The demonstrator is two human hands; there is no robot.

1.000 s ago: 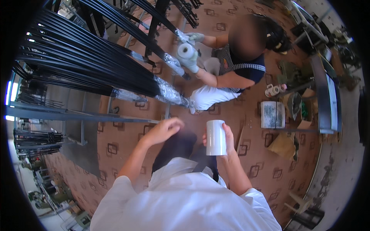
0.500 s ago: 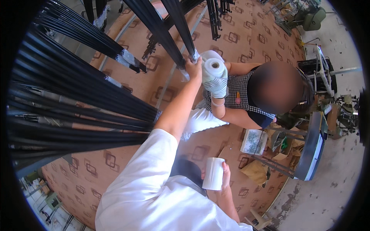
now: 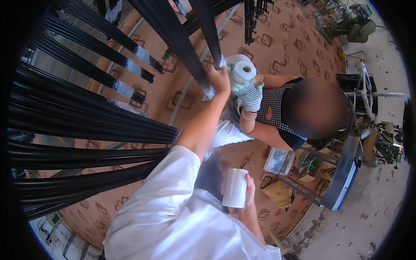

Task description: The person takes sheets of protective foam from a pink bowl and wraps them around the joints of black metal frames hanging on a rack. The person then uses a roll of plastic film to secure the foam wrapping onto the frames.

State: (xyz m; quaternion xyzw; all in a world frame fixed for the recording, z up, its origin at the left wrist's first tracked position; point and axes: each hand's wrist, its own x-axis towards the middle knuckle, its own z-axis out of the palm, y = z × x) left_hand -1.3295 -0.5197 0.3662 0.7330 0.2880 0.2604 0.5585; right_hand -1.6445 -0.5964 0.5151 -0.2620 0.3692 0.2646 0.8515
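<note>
Stretched out ahead, my left hand (image 3: 218,79) is closed on the wrapped lower end of a bundle of black rods (image 3: 175,39). A second, thinner black bundle (image 3: 205,26) comes down right beside it. In my right hand (image 3: 249,193), low and near my body, is a white roll of clear stretch film (image 3: 235,188), held by its side. Across from me a co-worker's hand in a striped glove (image 3: 248,95) grips another film roll (image 3: 244,70), close to my left hand and the thinner bundle's end.
Many black bundles (image 3: 86,115) slant in from the left, several with film-wrapped ends (image 3: 142,53). On the patterned floor (image 3: 184,100) are a box of small parts (image 3: 278,160) and brown paper (image 3: 278,193). A grey-blue bench (image 3: 341,177) and green machine (image 3: 360,29) stand right.
The co-worker's film roll has tilted and shifted a little, and the gloved thumb now stands out. My left hand keeps its hold. My right hand's roll sits slightly higher and further left in view.
</note>
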